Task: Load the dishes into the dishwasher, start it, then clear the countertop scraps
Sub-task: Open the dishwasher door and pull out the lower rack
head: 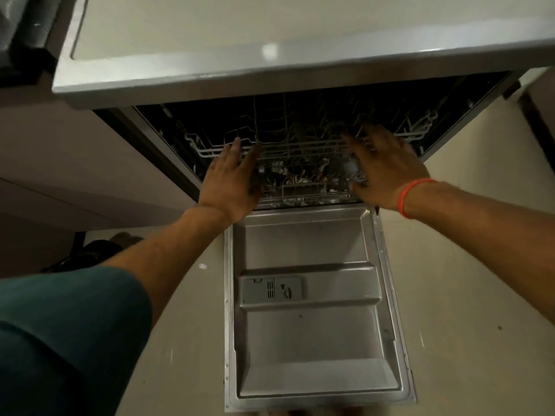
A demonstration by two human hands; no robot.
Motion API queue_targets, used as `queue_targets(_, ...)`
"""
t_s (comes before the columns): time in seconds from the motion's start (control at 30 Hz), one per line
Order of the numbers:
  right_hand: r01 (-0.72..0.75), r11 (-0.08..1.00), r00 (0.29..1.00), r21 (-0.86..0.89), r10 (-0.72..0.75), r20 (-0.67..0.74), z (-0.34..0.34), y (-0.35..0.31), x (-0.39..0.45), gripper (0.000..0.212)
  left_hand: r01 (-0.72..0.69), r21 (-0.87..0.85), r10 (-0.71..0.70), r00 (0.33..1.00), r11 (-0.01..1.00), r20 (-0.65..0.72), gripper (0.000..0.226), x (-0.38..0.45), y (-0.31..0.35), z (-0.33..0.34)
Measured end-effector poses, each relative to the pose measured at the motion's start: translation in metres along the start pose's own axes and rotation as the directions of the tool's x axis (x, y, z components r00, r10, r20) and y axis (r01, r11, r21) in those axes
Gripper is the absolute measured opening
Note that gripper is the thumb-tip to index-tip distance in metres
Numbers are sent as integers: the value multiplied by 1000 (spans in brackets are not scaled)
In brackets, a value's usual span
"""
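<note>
The dishwasher stands open under the countertop (210, 82), its steel door (312, 340) folded down flat towards me. A grey detergent compartment (271, 289) sits in the door's inner face. Inside the dark tub, the upper wire rack (300, 145) shows at the front, and the lower rack (303, 190) below it holds several dishes, too dim to identify. My left hand (231, 181) rests with fingers spread against the upper rack's front left. My right hand (384, 166), an orange band on its wrist, lies flat with fingers apart against the rack's front right. Neither hand holds anything.
Pale cabinet fronts (75, 175) flank the dishwasher on the left. A dark object (87, 253) lies on the light floor (465, 295) at lower left. A dark appliance (21, 34) sits at the top left corner. My teal sleeve (66, 340) fills the lower left.
</note>
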State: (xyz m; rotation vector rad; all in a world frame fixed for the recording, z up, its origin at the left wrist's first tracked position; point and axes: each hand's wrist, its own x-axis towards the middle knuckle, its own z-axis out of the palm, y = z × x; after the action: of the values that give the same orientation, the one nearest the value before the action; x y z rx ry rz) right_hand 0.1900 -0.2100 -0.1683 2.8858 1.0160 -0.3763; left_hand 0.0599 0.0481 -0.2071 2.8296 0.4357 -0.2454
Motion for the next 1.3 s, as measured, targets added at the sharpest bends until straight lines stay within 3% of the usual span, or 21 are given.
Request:
queue_targets(0.23,-5,1000,997,4,5,79,15,15,30,105,62,85,-62,998,994,2,86,21,4,1)
queue_targets(0.53,-44,998,991,-43,49,126,13,13,32,97,69,104,-70,998,992,5,80,17,9,-3)
queue_targets(0.93,-40,993,987,-109,57,153,34,11,10,115,80,196,-97,992,977,80,120,-1,9,22)
queue_targets(1.03,-57,991,988,-123,74,138,41,9,10,119,82,201,-95,994,976,54,121,-2,9,30)
queue_targets(1.1,-63,988,991,-142,78,105,46,8,11,120,31,205,-22,999,978,-49,115,-7,7,39)
queue_targets(1.17,-67,987,995,-149,77,62,53,8,11,120,-152,226,190,970,962,-154,107,-18,4,56)
queue_targets(1.23,-67,983,998,-171,70,9,61,10,11,119,-386,245,423,897,889,-125,102,-34,0,87)
queue_targets(1.3,-62,983,997,-171,53,-52,71,13,12,119,-473,244,490,871,846,-11,99,-48,-2,125)
